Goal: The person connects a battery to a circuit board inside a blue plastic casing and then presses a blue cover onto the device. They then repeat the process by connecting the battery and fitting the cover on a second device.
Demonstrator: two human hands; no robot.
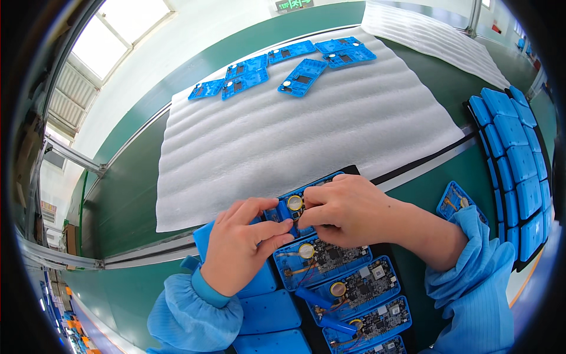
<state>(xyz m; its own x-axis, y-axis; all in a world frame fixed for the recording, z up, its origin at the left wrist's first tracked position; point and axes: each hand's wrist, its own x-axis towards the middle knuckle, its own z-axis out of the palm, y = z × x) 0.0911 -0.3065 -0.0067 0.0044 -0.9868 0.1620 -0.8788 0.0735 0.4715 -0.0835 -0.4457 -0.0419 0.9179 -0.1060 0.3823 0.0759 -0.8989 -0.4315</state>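
My left hand's (pixel 242 237) grip is narrow, holding a blue cylinder (pixel 284 212) in the farthest open casing (pixel 302 232) of the near row. My right hand (pixel 348 206) bunches just right; its hold is hidden, I cannot tell. Advisable: steady the cylinder, spare the yellow-rimmed disc (pixel 295 203). Green bench (pixel 413 203); white foam sheet (pixel 283 141) beyond; bright window (pixel 132 17) far left.

Smooth plastic casings (pixel 271 311), rippled matt foam sheet (pixel 295 138), creased cloth sleeves (pixel 194 312), smooth surface (pixel 130 295), grey metal rail (pixel 68 258).
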